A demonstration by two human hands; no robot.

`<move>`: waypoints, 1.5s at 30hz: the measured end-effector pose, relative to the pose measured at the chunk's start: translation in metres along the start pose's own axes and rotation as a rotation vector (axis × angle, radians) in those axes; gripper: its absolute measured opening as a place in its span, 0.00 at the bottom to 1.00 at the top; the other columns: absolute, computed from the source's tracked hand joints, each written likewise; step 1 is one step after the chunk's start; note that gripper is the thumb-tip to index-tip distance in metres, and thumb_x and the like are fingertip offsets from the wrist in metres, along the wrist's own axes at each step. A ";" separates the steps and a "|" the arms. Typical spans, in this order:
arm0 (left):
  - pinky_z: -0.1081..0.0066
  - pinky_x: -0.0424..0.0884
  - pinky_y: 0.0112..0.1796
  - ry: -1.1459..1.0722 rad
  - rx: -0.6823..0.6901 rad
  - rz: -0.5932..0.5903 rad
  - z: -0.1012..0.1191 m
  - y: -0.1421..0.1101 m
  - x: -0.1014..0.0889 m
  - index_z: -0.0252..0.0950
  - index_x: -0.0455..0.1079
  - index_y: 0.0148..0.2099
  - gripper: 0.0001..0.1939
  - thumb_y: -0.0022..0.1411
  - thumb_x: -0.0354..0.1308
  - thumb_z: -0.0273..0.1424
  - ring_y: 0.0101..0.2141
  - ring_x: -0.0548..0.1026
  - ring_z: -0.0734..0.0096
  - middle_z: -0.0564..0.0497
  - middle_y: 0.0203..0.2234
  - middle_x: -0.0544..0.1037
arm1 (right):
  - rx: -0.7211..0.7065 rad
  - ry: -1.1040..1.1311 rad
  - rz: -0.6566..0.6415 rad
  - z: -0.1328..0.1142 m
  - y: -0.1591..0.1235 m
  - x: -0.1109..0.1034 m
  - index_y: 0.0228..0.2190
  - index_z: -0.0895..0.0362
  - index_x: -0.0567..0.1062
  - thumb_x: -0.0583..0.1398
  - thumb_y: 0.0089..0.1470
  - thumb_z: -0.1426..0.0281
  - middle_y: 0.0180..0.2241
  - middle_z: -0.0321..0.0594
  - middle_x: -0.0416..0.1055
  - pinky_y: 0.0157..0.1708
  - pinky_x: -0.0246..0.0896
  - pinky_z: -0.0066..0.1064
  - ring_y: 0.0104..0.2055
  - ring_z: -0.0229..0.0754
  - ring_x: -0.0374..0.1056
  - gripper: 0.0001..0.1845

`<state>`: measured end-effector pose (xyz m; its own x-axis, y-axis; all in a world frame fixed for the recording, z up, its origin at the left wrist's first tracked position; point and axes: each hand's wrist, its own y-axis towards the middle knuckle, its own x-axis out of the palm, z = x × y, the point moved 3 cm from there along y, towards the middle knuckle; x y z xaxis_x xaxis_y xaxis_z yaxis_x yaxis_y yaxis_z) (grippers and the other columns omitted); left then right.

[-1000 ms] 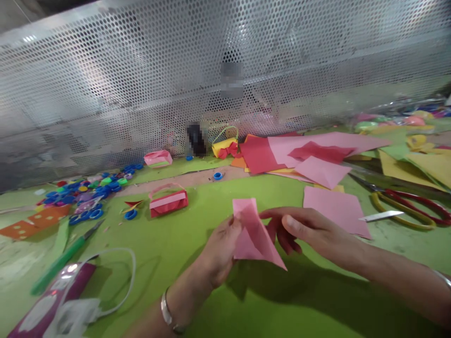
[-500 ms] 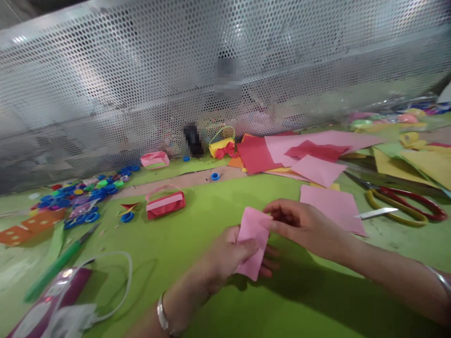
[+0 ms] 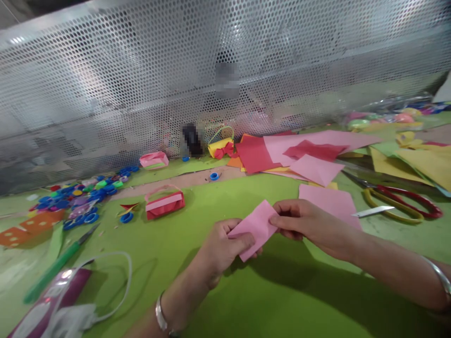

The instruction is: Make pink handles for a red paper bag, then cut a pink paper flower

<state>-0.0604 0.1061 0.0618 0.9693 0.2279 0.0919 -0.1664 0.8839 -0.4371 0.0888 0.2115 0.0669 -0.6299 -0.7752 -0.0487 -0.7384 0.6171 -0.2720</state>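
Observation:
A folded pink paper is held just above the green table sheet between both hands. My left hand pinches its lower left end, thumb on top. My right hand pinches its upper right corner with closed fingers. The paper now looks like a narrow slanted rectangle. A loose pink square sheet lies just behind my right hand.
A stack of pink, red and orange sheets lies at the back right, with scissors and yellow sheets beyond. A red paper basket, a pile of bottle caps, a green cutter and a purple pouch lie left. A perforated metal screen closes the back.
The pink paper went from a triangular flap to a folded narrow rectangle; both hands turned it flatter and lowered it slightly toward the table.

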 end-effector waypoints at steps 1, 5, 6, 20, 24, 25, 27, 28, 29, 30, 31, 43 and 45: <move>0.74 0.65 0.24 0.002 0.014 0.009 0.000 0.000 0.000 0.28 0.73 0.37 0.17 0.46 0.68 0.34 0.23 0.74 0.72 0.45 0.23 0.79 | 0.013 0.000 -0.017 0.000 0.000 0.000 0.25 0.58 0.71 0.62 0.44 0.61 0.19 0.30 0.60 0.21 0.44 0.27 0.21 0.31 0.53 0.13; 0.76 0.64 0.24 0.012 0.060 -0.012 0.000 0.002 0.000 0.29 0.75 0.34 0.14 0.45 0.69 0.31 0.23 0.72 0.75 0.48 0.25 0.78 | 0.018 0.025 -0.078 -0.001 -0.002 0.002 0.28 0.58 0.72 0.62 0.46 0.60 0.21 0.31 0.63 0.20 0.45 0.26 0.22 0.31 0.56 0.13; 0.76 0.64 0.24 0.015 0.076 -0.014 0.001 0.002 0.000 0.29 0.75 0.34 0.14 0.44 0.69 0.30 0.23 0.71 0.76 0.49 0.25 0.77 | 0.016 0.037 -0.092 -0.002 -0.004 0.003 0.28 0.58 0.72 0.63 0.46 0.60 0.21 0.31 0.63 0.20 0.44 0.26 0.21 0.31 0.56 0.13; 0.78 0.65 0.25 -0.044 0.193 -0.065 0.011 -0.006 0.009 0.38 0.63 0.57 0.38 0.42 0.68 0.22 0.27 0.71 0.76 0.50 0.35 0.76 | 0.082 0.397 -0.037 0.005 -0.003 0.007 0.34 0.59 0.73 0.71 0.38 0.61 0.25 0.33 0.69 0.22 0.56 0.22 0.22 0.28 0.61 0.22; 0.74 0.67 0.31 0.004 0.190 -0.032 0.011 -0.006 0.012 0.33 0.65 0.54 0.32 0.45 0.67 0.24 0.30 0.72 0.73 0.49 0.34 0.76 | 0.167 0.484 -0.039 0.010 -0.006 0.013 0.34 0.59 0.74 0.72 0.35 0.61 0.25 0.32 0.69 0.21 0.56 0.21 0.21 0.28 0.61 0.24; 0.73 0.68 0.33 0.026 0.193 -0.016 0.011 -0.006 0.012 0.34 0.64 0.55 0.32 0.47 0.66 0.25 0.32 0.72 0.71 0.48 0.35 0.76 | 0.180 0.493 -0.043 0.012 -0.006 0.015 0.34 0.58 0.73 0.73 0.35 0.61 0.25 0.32 0.69 0.21 0.57 0.21 0.21 0.28 0.61 0.25; 0.69 0.68 0.37 0.090 0.212 0.002 0.012 -0.007 0.013 0.35 0.60 0.59 0.35 0.48 0.65 0.24 0.35 0.74 0.67 0.47 0.36 0.76 | 0.195 0.490 -0.053 0.013 -0.008 0.018 0.36 0.57 0.73 0.73 0.34 0.60 0.25 0.31 0.68 0.22 0.56 0.22 0.22 0.28 0.61 0.27; 0.67 0.68 0.39 0.124 0.228 0.003 0.013 -0.007 0.013 0.35 0.58 0.60 0.37 0.48 0.65 0.24 0.36 0.74 0.66 0.47 0.36 0.76 | 0.192 0.471 -0.056 0.013 -0.008 0.019 0.37 0.57 0.73 0.73 0.34 0.60 0.25 0.31 0.68 0.22 0.56 0.22 0.22 0.29 0.60 0.28; 0.66 0.68 0.39 0.158 0.247 -0.003 0.013 -0.008 0.014 0.36 0.58 0.60 0.37 0.48 0.65 0.24 0.36 0.74 0.65 0.47 0.35 0.76 | 0.179 0.440 -0.055 0.013 -0.009 0.021 0.37 0.57 0.72 0.72 0.34 0.59 0.26 0.32 0.68 0.21 0.55 0.22 0.23 0.29 0.60 0.28; 0.66 0.68 0.39 0.192 0.269 -0.017 0.014 -0.008 0.015 0.36 0.60 0.58 0.35 0.48 0.65 0.24 0.35 0.74 0.66 0.48 0.34 0.76 | 0.155 0.400 -0.052 0.012 -0.009 0.022 0.36 0.57 0.72 0.72 0.34 0.58 0.27 0.32 0.67 0.21 0.54 0.23 0.23 0.30 0.60 0.28; 0.67 0.68 0.38 0.216 0.293 -0.032 0.015 -0.009 0.016 0.35 0.64 0.55 0.32 0.47 0.66 0.25 0.33 0.74 0.67 0.49 0.33 0.77 | 0.124 0.359 -0.048 0.011 -0.009 0.023 0.35 0.57 0.72 0.72 0.33 0.57 0.27 0.33 0.67 0.21 0.53 0.23 0.24 0.30 0.59 0.28; 0.71 0.69 0.35 0.097 0.259 0.199 0.010 -0.005 0.007 0.33 0.74 0.30 0.09 0.43 0.69 0.28 0.30 0.73 0.70 0.50 0.28 0.78 | -0.437 -0.436 0.079 -0.012 -0.018 0.017 0.31 0.54 0.76 0.58 0.52 0.64 0.33 0.41 0.75 0.32 0.62 0.30 0.35 0.42 0.69 0.09; 0.73 0.68 0.35 0.080 0.264 0.193 0.010 -0.005 0.008 0.32 0.75 0.30 0.09 0.43 0.69 0.27 0.31 0.73 0.72 0.51 0.27 0.77 | -0.401 -0.474 0.121 -0.009 -0.018 0.016 0.29 0.55 0.76 0.57 0.54 0.64 0.27 0.39 0.74 0.29 0.61 0.30 0.29 0.40 0.67 0.10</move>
<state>-0.0534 0.1072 0.0734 0.9249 0.3776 -0.0452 -0.3790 0.9052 -0.1922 0.0893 0.1891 0.0797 -0.6075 -0.6155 -0.5022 -0.7591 0.6360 0.1389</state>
